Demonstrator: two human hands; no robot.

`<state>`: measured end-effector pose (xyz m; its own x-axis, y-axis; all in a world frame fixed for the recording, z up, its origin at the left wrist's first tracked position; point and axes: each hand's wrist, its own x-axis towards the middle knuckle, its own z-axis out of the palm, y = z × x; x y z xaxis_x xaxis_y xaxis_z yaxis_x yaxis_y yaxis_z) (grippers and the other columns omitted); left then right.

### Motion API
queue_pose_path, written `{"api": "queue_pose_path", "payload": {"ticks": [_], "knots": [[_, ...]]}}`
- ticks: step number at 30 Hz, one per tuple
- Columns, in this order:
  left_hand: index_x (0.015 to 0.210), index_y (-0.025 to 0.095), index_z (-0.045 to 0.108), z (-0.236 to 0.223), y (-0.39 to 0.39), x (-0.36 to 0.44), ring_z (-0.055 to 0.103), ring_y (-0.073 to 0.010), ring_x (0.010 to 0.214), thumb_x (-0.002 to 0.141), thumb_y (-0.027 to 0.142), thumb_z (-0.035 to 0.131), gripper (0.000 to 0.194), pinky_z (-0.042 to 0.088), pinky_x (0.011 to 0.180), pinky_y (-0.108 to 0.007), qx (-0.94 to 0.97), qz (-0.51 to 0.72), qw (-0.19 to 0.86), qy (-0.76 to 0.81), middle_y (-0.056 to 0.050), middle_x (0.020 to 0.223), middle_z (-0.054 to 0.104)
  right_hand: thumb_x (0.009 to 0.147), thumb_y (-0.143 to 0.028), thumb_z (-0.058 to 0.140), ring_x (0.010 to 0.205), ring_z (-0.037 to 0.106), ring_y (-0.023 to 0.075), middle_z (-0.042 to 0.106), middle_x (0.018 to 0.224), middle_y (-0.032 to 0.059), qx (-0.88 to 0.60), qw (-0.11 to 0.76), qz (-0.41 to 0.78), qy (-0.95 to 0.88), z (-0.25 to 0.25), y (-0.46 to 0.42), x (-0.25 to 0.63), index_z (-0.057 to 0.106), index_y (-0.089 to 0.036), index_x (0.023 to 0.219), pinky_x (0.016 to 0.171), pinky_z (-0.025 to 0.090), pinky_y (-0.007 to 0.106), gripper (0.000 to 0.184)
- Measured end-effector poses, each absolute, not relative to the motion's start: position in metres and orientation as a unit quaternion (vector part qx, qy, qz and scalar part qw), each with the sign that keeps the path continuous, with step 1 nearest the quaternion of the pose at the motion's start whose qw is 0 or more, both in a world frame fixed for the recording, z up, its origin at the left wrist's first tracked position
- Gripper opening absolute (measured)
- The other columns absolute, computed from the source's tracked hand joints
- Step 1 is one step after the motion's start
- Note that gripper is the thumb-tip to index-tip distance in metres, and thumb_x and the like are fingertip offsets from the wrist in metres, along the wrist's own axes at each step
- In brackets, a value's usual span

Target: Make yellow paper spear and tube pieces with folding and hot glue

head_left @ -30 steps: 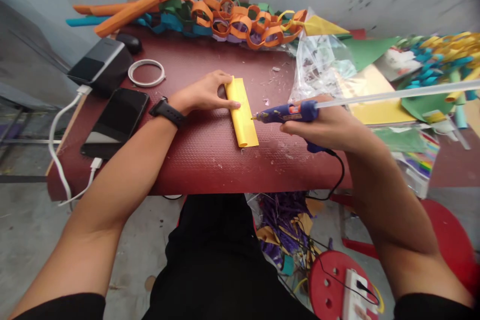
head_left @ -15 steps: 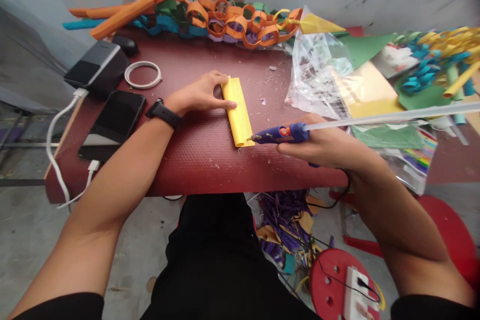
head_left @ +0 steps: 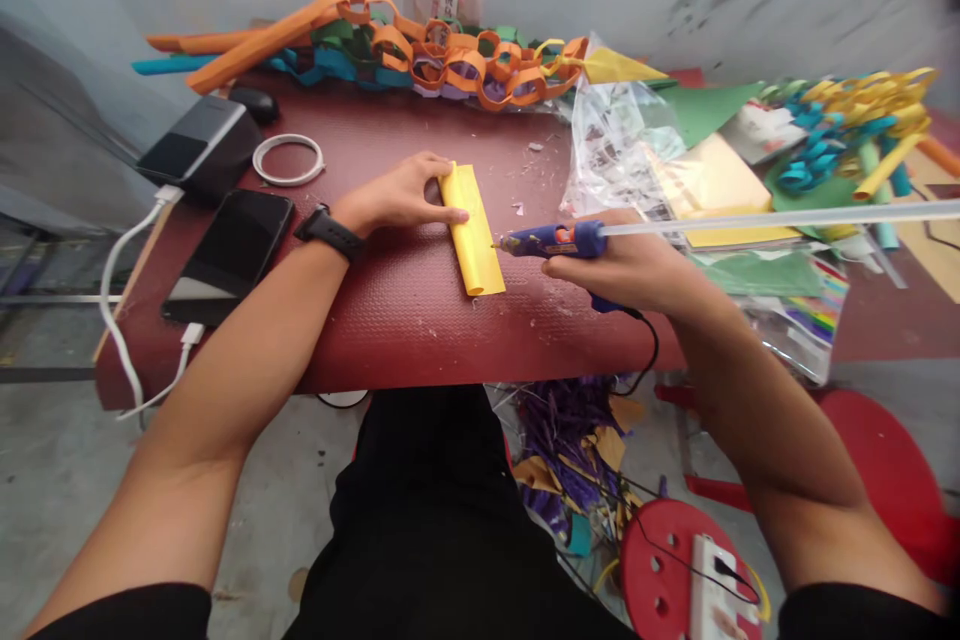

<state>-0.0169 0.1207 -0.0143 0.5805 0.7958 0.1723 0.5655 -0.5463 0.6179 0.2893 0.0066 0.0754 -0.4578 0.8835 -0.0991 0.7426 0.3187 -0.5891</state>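
A partly rolled sheet of yellow paper [head_left: 474, 238] lies on the dark red tabletop, its right edge a flat strip. My left hand [head_left: 409, 192] is closed on the roll's left side, thumb pressed on top and fingers at the far end. In my right hand [head_left: 619, 265] is a blue hot glue gun [head_left: 555, 240], gripped by its handle. Its nozzle points left at the paper's flat right edge, about halfway along; whether it touches cannot be told. A long translucent glue stick [head_left: 757, 219] juts out of its back to the right.
Paper chains [head_left: 457, 65] run along the back. A plastic bag [head_left: 619, 135] and paper sheets [head_left: 712, 180] lie right. A phone [head_left: 232, 245], black power box [head_left: 199, 148] and coiled cable [head_left: 289, 160] are left. Below stands a red stool [head_left: 652, 610] with a power strip [head_left: 712, 580].
The glue gun's nozzle has moved up along the paper's right edge, away from the near corner. My left hand keeps its hold on the roll. The view has shifted slightly.
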Motion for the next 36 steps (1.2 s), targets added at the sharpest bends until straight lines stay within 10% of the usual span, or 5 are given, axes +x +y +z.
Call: {"api": "queue_pose_path", "payload": {"ticks": [17, 27, 36], "knots": [[0.108, 0.022, 0.078, -0.026, 0.126, -0.017, 0.068, -0.034, 0.13, 0.081, 0.059, 0.091, 0.048, 0.056, 0.119, -0.05, 0.844, 0.247, 0.252, 0.403, -0.013, 0.128, 0.075, 0.096, -0.049, 0.072, 0.056, 0.043, 0.0153, 0.049, 0.058, -0.0035, -0.485, 0.069, 0.32, -0.811, 0.092, -0.027, 0.312, 0.063, -0.026, 0.073, 0.054, 0.034, 0.035, 0.034], [0.113, 0.02, 0.077, -0.021, 0.125, -0.017, 0.069, -0.0358, 0.128, 0.081, 0.062, 0.086, 0.054, 0.055, 0.12, -0.056, 0.846, 0.24, 0.258, 0.4, -0.017, 0.134, 0.074, 0.105, -0.067, 0.057, 0.082, 0.061, 0.0276, 0.069, 0.112, 0.0213, -0.606, 0.085, -0.035, -0.79, 0.049, 0.035, 0.373, 0.069, -0.022, 0.094, 0.072, 0.043, 0.046, 0.049], [0.104, 0.023, 0.076, -0.023, 0.126, -0.015, 0.069, -0.036, 0.128, 0.08, 0.062, 0.088, 0.048, 0.056, 0.119, -0.054, 0.843, 0.242, 0.259, 0.404, -0.016, 0.13, 0.074, 0.094, -0.066, 0.072, 0.101, 0.07, 0.036, 0.076, 0.116, 0.019, -0.502, -0.021, 0.083, -0.861, 0.075, 0.057, 0.402, 0.081, -0.019, 0.121, 0.093, 0.056, 0.055, 0.055]]}}
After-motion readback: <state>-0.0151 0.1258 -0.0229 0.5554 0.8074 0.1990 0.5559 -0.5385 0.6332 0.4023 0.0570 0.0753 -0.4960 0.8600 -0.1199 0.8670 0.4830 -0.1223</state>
